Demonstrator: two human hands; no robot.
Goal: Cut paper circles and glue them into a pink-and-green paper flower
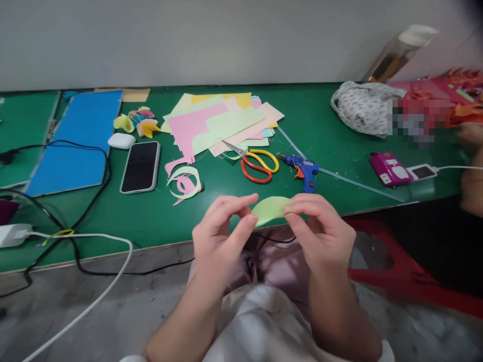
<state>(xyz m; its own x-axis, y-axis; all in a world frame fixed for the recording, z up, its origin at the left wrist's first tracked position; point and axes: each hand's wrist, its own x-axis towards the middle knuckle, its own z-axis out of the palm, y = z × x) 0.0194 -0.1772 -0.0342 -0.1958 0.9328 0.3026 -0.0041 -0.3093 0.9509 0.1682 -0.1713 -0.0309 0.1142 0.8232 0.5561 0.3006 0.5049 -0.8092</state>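
Observation:
Between my two hands, just over the table's front edge, is a small curved piece of light green paper (272, 208). My left hand (228, 226) has thumb and forefinger at its left end. My right hand (320, 229) pinches the right end between thumb and fingers. Beyond them lie scissors (260, 165) with one red and one yellow handle, blades on the paper pile. A blue glue gun (305, 170) rests to their right. Left of my hands are curled green and pink paper scraps (184, 183).
Coloured paper sheets (222, 120) are heaped at the back. To the left lie a phone (140, 167), a white earbud case (121, 141), paper petals (138, 122), a blue board (77, 143) and cables. A cloth bag (362, 108) and purple device (390, 169) sit right, near another person's arm (472, 176).

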